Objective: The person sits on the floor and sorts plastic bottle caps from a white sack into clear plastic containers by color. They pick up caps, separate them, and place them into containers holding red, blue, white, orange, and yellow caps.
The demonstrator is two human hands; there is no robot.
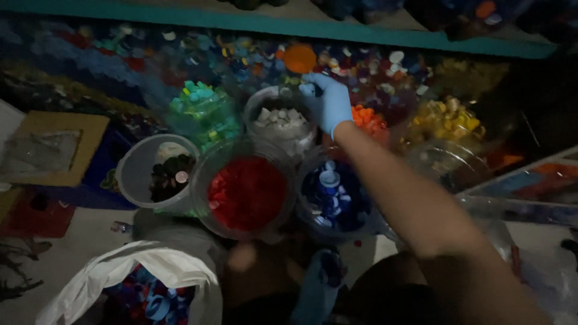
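— Fingers (310,85) first?

— Gloved blue, tips drawn close together, pointing at the far edge of the floor spread. Possibly pinched on a small cap; too dim and blurred to tell.

— And the right hand (330,103) itself?

— Stretched out on a bare forearm, hovering over the far rim of the white-cap tub (249,113), just short of the loose mixed caps (379,72) strewn along the teal border (361,34).

— Around it?

— Big orange lid (299,58) just beyond the fingertips. Orange caps (368,120) right of the wrist, yellow caps (447,118) further right, green caps (203,107) left of the white tub. Nearer in, a row of three: dark-cap tub (124,174), red-cap tub (206,180), blue-cap tub (303,180).

— Left hand (319,289)?

— Also gloved, low at the near edge, blurred; no saying whether open or closed. White bag (114,271) of mixed caps beside it, to the left.

— Step in hand, then?

— Looks like a pick or a drop at the far end of the reach, caps kept apart by colour.

— Called for from here?

— A steady pinch on one cap only, and a clear line back over the tubs without brushing the white-cap rim.
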